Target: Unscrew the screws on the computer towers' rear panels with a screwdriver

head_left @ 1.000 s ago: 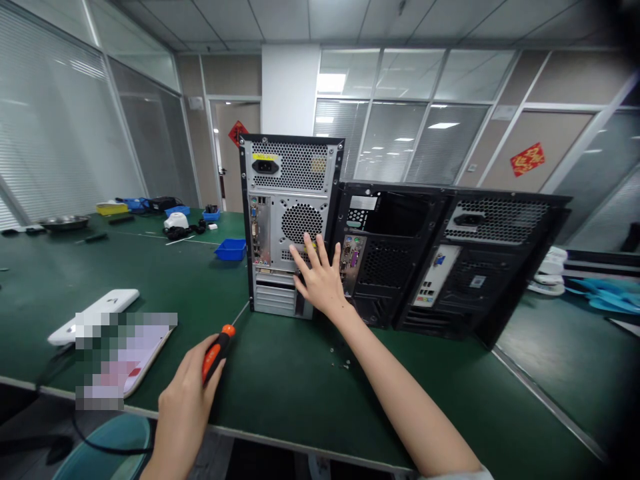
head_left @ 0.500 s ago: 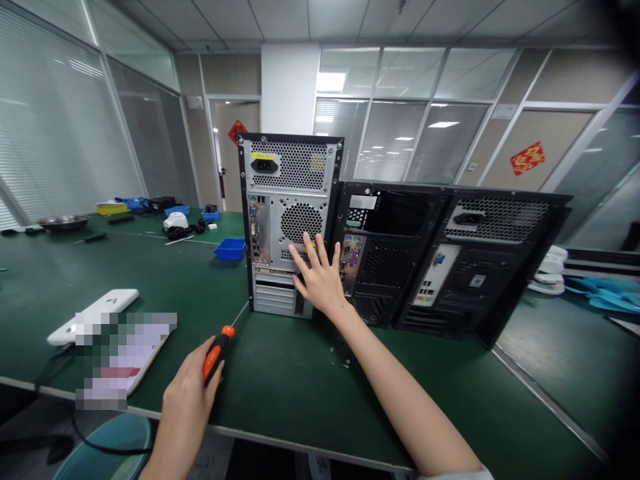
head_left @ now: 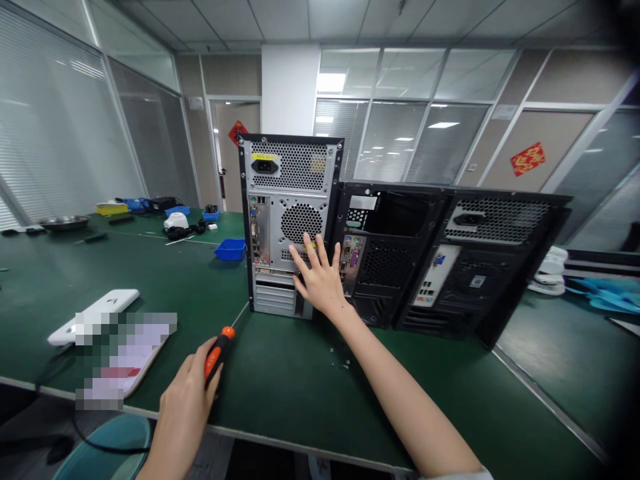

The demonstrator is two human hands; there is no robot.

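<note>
My left hand is wrapped round the orange and black handle of a screwdriver. The screwdriver's shaft slants up to the lower left corner of a silver-backed computer case, where its tip meets the edge near a corner screw. My right hand lies with spread fingers against the lower right of that case's back panel, below the round fan grille. The case stands upright with its rear towards me. Several small screws lie on the green table below my right wrist.
Two black computer cases, a middle one and a right one, stand beside the silver-backed one. Left are a blue tray, a white power bank and a blurred-out phone. A teal bin stands below the table's front edge.
My left hand and the screwdriver handle have shifted or turned very slightly. My right hand and the cases stay where they were.
</note>
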